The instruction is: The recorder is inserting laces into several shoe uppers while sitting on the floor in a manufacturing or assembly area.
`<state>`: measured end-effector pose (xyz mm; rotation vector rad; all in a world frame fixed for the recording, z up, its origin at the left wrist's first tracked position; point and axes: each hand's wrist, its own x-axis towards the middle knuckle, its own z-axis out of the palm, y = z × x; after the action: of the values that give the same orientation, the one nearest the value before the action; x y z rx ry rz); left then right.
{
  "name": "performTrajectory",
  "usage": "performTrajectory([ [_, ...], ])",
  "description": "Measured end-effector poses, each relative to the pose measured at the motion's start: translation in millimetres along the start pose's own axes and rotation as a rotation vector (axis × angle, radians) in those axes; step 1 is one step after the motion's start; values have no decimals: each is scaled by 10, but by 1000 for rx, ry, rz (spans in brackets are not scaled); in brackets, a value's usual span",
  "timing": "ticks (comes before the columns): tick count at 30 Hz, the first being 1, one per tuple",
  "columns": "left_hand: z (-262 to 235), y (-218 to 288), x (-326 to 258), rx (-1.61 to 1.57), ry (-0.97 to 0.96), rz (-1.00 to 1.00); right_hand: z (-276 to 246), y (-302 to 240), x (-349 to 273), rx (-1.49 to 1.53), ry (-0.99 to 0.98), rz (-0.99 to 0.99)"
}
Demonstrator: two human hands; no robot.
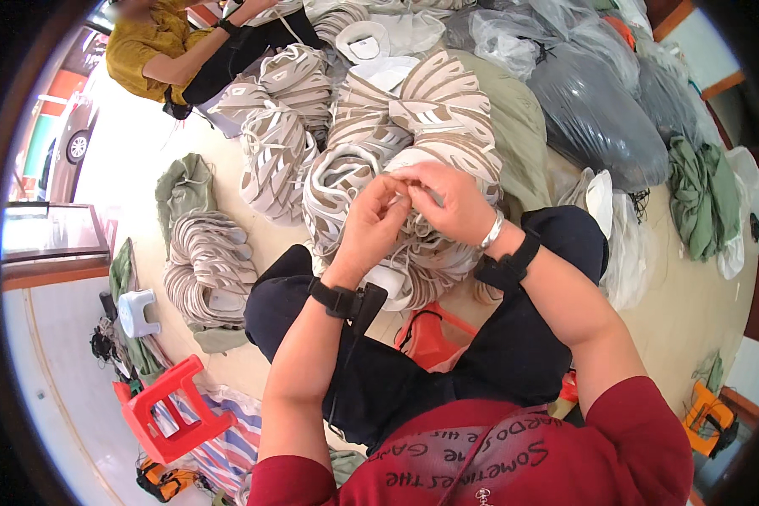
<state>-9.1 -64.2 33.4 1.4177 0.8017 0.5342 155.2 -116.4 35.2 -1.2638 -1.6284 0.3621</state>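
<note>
Left hand: sitting at frame centre, fingers closing in a pinch on a white lace of the shoe upper.
Right hand: just right of the left, fingertips touching it, fingers curling shut on the same lace.
Shoe upper: beige-and-white, resting on the lap at centre; its long axis is running from lower right to upper left, though which end is the toe I cannot tell.
Open room: bare floor is lying at the left and again at the lower right; piles are crowding the top edge.
Stacks: more uppers are lying above the hands, a flat stack at left.
Bags: grey plastic bags at upper right, contents hidden.
Stool: red stool at lower left, tipped over.
Other person: a yellow sleeve at upper left.
</note>
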Motion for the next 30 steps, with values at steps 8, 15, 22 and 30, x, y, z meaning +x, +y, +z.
performTrajectory([
  [8,-279,384,-308,-177,250,176,169,142,-137,139,-351,49],
  [15,-477,331,-242,-224,371,205,359,205,-365,-109,-656,83],
  [22,-594,321,-364,-237,401,173,227,272,16,121,-287,648],
  [30,-606,398,-558,-137,-339,-60,380,290,-135,26,-291,395],
])
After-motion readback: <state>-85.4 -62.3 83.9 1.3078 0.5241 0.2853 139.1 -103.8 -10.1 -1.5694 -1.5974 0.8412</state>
